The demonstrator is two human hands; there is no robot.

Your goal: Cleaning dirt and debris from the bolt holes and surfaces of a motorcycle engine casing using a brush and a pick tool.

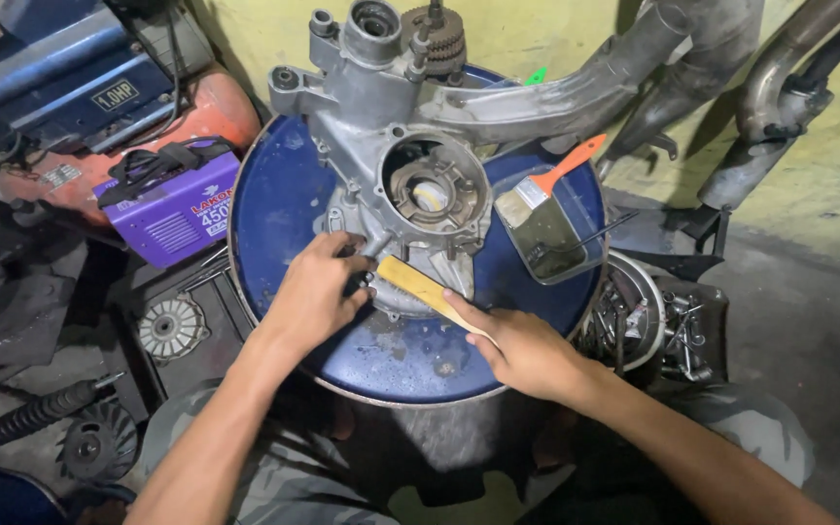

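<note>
On the blue drum lid (284,194), the left hand (313,292) braces the engine case (420,194) with fingers curled against it; the right hand (527,350) grips a wooden stick (425,289), which could slip and jab the left fingers.

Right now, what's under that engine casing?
The engine casing lies on a round blue drum top, beside a tray holding an orange-handled brush. The drum surface directly beneath the casing is hidden.

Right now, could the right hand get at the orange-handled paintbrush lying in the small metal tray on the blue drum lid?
Probably yes: the right hand holds a yellow-handled brush, but nothing lies between it and the orange-handled paintbrush in the metal tray.
</note>
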